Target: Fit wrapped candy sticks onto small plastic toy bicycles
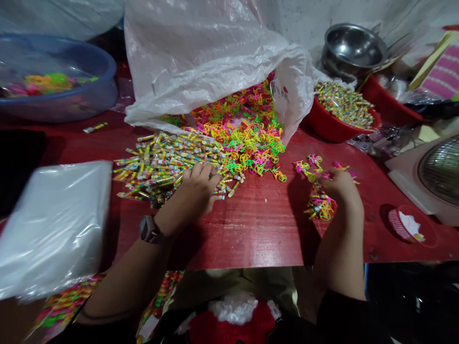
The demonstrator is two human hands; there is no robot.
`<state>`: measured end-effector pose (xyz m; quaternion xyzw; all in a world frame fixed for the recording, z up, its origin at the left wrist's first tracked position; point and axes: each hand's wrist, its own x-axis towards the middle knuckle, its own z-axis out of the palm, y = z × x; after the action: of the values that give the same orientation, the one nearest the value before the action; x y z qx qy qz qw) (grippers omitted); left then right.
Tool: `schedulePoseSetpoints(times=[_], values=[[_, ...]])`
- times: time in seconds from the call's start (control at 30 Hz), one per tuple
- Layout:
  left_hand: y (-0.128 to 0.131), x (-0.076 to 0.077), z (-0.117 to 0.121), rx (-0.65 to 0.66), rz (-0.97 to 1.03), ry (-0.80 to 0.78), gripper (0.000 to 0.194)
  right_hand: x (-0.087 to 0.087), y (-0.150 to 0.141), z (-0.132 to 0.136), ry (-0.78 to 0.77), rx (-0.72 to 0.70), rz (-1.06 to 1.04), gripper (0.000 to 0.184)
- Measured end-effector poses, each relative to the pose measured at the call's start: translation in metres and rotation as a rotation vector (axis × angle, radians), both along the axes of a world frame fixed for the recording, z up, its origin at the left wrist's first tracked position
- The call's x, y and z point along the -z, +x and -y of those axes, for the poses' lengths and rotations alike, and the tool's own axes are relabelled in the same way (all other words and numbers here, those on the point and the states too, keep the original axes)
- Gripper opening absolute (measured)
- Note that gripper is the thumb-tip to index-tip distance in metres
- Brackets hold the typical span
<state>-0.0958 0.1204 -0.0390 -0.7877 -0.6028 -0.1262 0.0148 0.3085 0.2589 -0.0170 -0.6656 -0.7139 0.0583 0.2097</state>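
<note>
Left hand is bent over the right end of a pile of printed tubes, its fingers half curled; whether it has hold of a tube, I cannot tell. Right hand, with fingers bent downward, is at a small cluster of ring-ended plastic pieces and tubes on the right part of the red bench; its grip is hidden also. I judge that the step in hand is picking with both hands, and the next move calls for a light pinch, because the rings look easy to tangle. At the near left corner lies a stack of clear plastic bags. Behind the tubes, a heap of neon plastic pieces spills from a white plastic sack. Toward the far left corner stands a blue basin; toward the far right, a red bowl filled with similar tubes. Tube wrappers carry printing, but no brand is readable.
</note>
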Motion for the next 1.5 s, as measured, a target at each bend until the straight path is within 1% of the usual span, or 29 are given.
schedulePoseSetpoints(times=[0.07,0.1,0.17,0.2,0.23,0.27,0.33,0.37,0.4,0.5,0.57,0.63,0.7,0.77,0.83,0.9,0.97,1.0,1.07,1.1,1.13,1.2,1.23,1.27,1.3,1.33,1.37,1.43,1.5], values=[[-0.004,0.009,-0.003,-0.001,-0.048,0.007,0.023,-0.002,-0.014,-0.002,0.004,0.201,0.133,0.020],[-0.004,0.015,-0.005,0.007,-0.059,0.019,0.021,-0.002,-0.030,0.000,0.029,0.222,0.149,0.028],[-0.001,0.026,-0.009,0.023,-0.067,0.050,0.020,0.002,-0.071,0.007,0.104,0.051,0.133,0.033],[0.001,0.031,-0.011,0.027,-0.063,0.063,0.020,0.006,-0.093,0.011,0.117,-0.107,0.115,0.031],[0.002,0.035,-0.013,0.028,-0.055,0.074,0.020,0.012,-0.114,0.014,0.084,-0.266,0.098,0.029],[0.004,0.039,-0.014,0.023,-0.043,0.084,0.021,0.019,-0.132,0.017,0.036,-0.347,0.101,0.030],[0.006,0.044,-0.016,0.008,-0.010,0.103,0.023,0.034,-0.158,0.020,-0.018,-0.368,0.147,0.043],[0.007,0.046,-0.017,0.000,0.012,0.115,0.024,0.040,-0.166,0.021,-0.028,-0.344,0.177,0.048],[0.008,0.046,-0.018,-0.004,0.040,0.126,0.026,0.045,-0.170,0.022,-0.032,-0.321,0.199,0.048],[0.012,0.044,-0.020,-0.013,0.165,0.165,0.027,0.050,-0.167,0.024,-0.041,-0.303,0.152,0.032],[0.017,0.039,-0.018,-0.019,0.292,0.177,0.029,0.047,-0.157,0.026,0.003,-0.347,0.028,0.024],[0.023,0.034,-0.014,-0.022,0.446,0.151,0.031,0.043,-0.147,0.027,0.092,-0.384,-0.141,0.020],[0.030,0.029,-0.009,0.002,0.588,0.075,0.033,0.041,-0.138,0.026,0.133,-0.367,-0.305,0.030],[0.036,0.028,-0.005,0.052,0.676,-0.008,0.031,0.042,-0.132,0.024,0.074,-0.350,-0.418,0.041],[0.039,0.030,-0.003,0.126,0.695,-0.066,0.025,0.046,-0.127,0.023,-0.017,-0.384,-0.455,0.045],[0.041,0.036,-0.003,0.210,0.618,-0.107,0.019,0.048,-0.122,0.024,-0.088,-0.441,-0.445,0.042],[0.044,0.044,-0.003,0.279,0.446,-0.139,0.016,0.050,-0.117,0.025,-0.174,-0.533,-0.426,0.035],[0.046,0.047,-0.002,0.300,0.339,-0.140,0.017,0.051,-0.114,0.026,-0.224,-0.594,-0.414,0.035],[0.051,0.051,0.002,0.304,0.140,-0.118,0.020,0.051,-0.110,0.027,-0.296,-0.727,-0.358,0.049],[0.055,0.051,0.004,0.294,0.065,-0.105,0.021,0.051,-0.108,0.027,-0.296,-0.775,-0.322,0.053],[0.059,0.051,0.006,0.284,0.012,-0.099,0.022,0.051,-0.108,0.027,-0.272,-0.801,-0.289,0.051],[0.065,0.047,0.010,0.266,-0.007,-0.122,0.023,0.049,-0.109,0.026,-0.181,-0.796,-0.264,0.031],[0.066,0.045,0.011,0.257,0.037,-0.145,0.023,0.047,-0.111,0.027,-0.119,-0.766,-0.295,0.018],[0.067,0.043,0.011,0.244,0.121,-0.166,0.022,0.045,-0.113,0.028,-0.060,-0.728,-0.354,0.011],[0.067,0.040,0.012,0.230,0.237,-0.182,0.022,0.042,-0.115,0.030,-0.022,-0.694,-0.439,0.013],[0.066,0.038,0.012,0.219,0.373,-0.192,0.023,0.040,-0.118,0.033,-0.021,-0.673,-0.547,0.019],[0.066,0.036,0.011,0.214,0.509,-0.195,0.024,0.039,-0.122,0.037,-0.067,-0.666,-0.672,0.023],[0.064,0.034,0.012,0.211,0.736,-0.187,0.022,0.039,-0.130,0.046,-0.264,-0.676,-0.924,0.027],[0.065,0.034,0.013,0.192,0.866,-0.182,0.020,0.042,-0.139,0.056,-0.448,-0.661,-1.114,0.031]])
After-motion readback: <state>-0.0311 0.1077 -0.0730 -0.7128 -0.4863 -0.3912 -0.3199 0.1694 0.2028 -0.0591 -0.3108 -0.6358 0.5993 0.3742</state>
